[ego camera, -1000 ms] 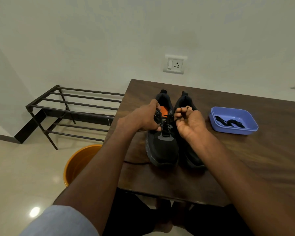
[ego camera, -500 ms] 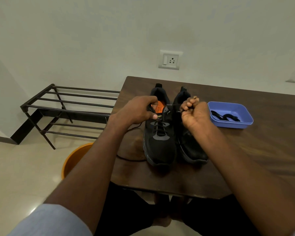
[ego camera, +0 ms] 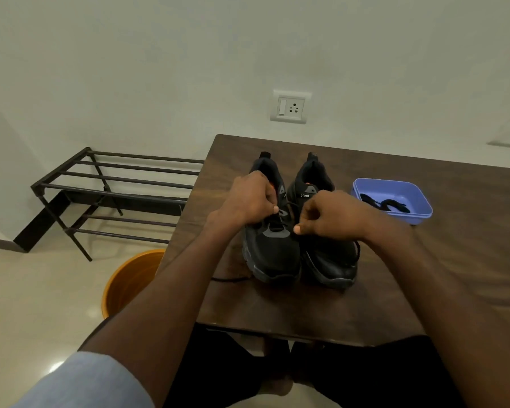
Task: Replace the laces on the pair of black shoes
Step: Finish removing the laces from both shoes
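The left hand (ego camera: pixel 252 200) pinches the lace (ego camera: pixel 290 205) on the near-side shoe (ego camera: pixel 270 245), right over its tongue. The right hand (ego camera: pixel 331 214) is curled tight beside it, and it seems to pinch the lace's other end. If both hands tug too hard, the lace could catch in a hole, or the shoe could slide on the table (ego camera: pixel 454 275). The new laces (ego camera: pixel 384 203) wait in the blue tray (ego camera: pixel 421 214), past the right hand.

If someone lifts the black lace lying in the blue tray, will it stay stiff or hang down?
The lace probably hangs limp: it already lies in curves in the tray. It looks thin, so likely light and unlikely to roll.
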`<state>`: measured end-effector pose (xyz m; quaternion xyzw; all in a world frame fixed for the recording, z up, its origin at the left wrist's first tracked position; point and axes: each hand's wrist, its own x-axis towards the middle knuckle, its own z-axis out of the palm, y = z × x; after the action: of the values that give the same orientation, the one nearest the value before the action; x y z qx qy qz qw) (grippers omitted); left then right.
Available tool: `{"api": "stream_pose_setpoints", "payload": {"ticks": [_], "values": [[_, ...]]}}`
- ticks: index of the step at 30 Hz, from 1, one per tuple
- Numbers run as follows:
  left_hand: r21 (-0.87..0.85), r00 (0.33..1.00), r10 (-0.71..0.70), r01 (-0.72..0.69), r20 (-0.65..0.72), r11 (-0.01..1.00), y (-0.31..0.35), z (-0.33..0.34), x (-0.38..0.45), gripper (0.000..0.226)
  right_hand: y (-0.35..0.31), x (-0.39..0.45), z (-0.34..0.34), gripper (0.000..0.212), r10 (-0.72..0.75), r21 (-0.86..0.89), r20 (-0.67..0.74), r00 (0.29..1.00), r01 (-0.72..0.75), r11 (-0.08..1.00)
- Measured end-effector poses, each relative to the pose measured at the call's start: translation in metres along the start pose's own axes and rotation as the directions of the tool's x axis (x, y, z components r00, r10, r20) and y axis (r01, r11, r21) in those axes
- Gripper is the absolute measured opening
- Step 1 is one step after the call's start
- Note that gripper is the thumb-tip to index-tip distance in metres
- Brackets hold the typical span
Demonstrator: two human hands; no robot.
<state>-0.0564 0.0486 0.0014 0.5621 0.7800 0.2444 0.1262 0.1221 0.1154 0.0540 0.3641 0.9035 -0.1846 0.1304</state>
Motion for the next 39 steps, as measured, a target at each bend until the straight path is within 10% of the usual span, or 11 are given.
{"api": "stream_pose_setpoints", "payload": {"ticks": [4, 8, 15, 22, 33, 39], "values": [[-0.052, 0.994, -0.097, 0.095, -0.041, 0.994, 0.001, 0.008, 0.003, 0.01, -0.008, 0.014, 0.013, 0.075, -0.087, -0.051, -0.223, 0.971, 0.077, 0.996], [-0.128, 0.983, -0.123, 0.106, -0.137, 0.986, 0.001, 0.013, 0.005, 0.009, -0.007, 0.026, 0.031, 0.124, -0.053, -0.072, -0.152, 0.987, 0.043, 0.996], [-0.462, 0.969, -0.219, 0.141, -0.119, 0.875, -0.003, 0.006, 0.007, 0.012, -0.006, 0.035, 0.039, 0.13, -0.011, -0.028, -0.13, 0.991, 0.008, 1.0], [0.156, 0.988, -0.008, 0.032, -0.153, 0.987, -0.001, 0.004, -0.001, 0.01, -0.003, 0.041, 0.043, 0.132, -0.034, -0.092, -0.17, 0.985, 0.018, 0.996], [-0.548, 0.969, -0.234, 0.235, 0.074, 0.803, -0.016, -0.019, 0.0, 0.013, 0.004, 0.043, 0.044, 0.132, -0.034, 0.14, -0.136, 0.99, 0.053, 0.989], [-0.135, 0.992, -0.118, 0.111, -0.049, 0.985, -0.013, -0.008, 0.002, 0.015, 0.003, 0.053, 0.04, 0.128, -0.022, 0.251, -0.237, 0.971, 0.083, 0.964]]}}
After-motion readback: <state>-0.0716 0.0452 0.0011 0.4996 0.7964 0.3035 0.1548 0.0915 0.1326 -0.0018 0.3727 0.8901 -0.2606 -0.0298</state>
